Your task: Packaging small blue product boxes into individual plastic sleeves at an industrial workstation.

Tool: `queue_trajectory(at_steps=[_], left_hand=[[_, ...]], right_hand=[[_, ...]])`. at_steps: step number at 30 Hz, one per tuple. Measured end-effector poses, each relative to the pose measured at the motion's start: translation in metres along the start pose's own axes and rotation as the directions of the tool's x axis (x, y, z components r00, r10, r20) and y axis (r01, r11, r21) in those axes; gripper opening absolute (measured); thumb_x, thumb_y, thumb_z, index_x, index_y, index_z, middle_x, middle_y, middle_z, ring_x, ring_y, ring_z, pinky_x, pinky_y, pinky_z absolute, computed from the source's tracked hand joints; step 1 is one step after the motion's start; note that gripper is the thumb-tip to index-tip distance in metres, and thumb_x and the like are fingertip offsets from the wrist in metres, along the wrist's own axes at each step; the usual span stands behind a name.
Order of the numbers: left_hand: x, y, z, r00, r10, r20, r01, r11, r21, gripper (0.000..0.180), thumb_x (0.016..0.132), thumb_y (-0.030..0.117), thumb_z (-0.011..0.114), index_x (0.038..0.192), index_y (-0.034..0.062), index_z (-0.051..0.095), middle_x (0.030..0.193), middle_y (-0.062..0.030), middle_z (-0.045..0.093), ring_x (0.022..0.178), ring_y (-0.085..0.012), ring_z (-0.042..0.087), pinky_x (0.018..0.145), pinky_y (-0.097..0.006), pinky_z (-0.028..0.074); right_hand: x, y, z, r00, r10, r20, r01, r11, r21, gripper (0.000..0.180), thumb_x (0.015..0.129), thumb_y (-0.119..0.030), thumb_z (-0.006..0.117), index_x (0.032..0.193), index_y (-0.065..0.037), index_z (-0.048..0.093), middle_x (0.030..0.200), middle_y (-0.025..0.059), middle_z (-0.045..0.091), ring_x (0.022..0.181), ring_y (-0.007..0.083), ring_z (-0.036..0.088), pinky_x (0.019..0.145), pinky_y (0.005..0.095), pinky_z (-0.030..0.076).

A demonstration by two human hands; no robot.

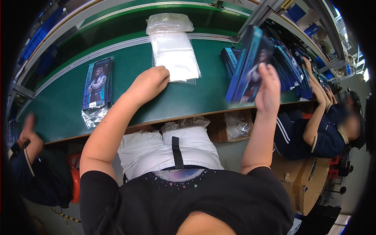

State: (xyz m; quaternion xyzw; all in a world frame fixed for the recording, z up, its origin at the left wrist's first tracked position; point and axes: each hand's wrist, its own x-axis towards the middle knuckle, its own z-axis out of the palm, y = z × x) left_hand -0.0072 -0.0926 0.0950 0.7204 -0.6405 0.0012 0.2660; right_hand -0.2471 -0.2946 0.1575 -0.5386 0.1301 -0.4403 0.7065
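Note:
A tall, dark blue printed box is held up at a tilt over the right half of the bench, slightly blurred. My right hand is closed around its near right side. On the middle of the bench lies a stack of clear plastic bags, with a bulky clear roll or folded bundle at its far end. My left hand has its fingers curled together at the near left corner of the bag stack, pinching a bag edge. Left of it, a similar box lies flat in a clear bag whose loose end crinkles toward me.
Many similar boxes lean in a row on the green bench at right, where a co-worker's hands reach. Another person's hand is at far left. Cardboard with clear plastic sits below the bench edge.

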Motion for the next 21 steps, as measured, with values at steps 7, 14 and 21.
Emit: queue_trajectory(at_steps=[7,14,21], left_hand=[[0.001,0.014,-0.005,0.994,-0.083,-0.067,0.08,0.995,-0.052,0.008,0.081,0.004,0.056,0.086,-0.0018,0.054,0.083,-0.0177,0.058,0.08,-0.0348,0.057,0.068,-0.04,0.046],[-0.003,0.015,-0.004,0.992,-0.035,-0.124,0.006,0.974,-0.226,0.013,0.077,0.004,0.062,0.089,-0.0011,0.058,0.081,-0.0126,0.056,0.074,-0.0271,0.057,0.067,-0.032,0.046],[-0.01,0.013,-0.006,0.78,-0.603,0.168,0.532,0.497,-0.686,0.014,0.084,0.015,0.065,0.094,0.0051,0.066,0.083,-0.0036,0.061,0.078,-0.0182,0.062,0.071,-0.03,0.05]], right_hand=[[-0.061,0.059,0.033,0.669,0.577,0.468,-0.717,0.667,0.203,0.074,0.075,-0.005,0.065,0.138,0.009,0.028,0.127,0.0205,0.05,0.105,0.023,0.06,0.091,0.0313,0.049],[-0.046,0.082,0.053,0.565,0.489,0.664,-0.798,0.528,0.291,0.065,0.082,-0.001,0.06,0.138,0.008,0.027,0.118,0.0172,0.057,0.097,0.0196,0.063,0.086,0.0306,0.051],[-0.045,0.073,0.037,0.566,0.616,0.548,-0.765,0.641,0.069,0.057,0.081,0.001,0.061,0.132,0.009,0.037,0.114,0.0179,0.06,0.095,0.02,0.065,0.084,0.0303,0.053]])
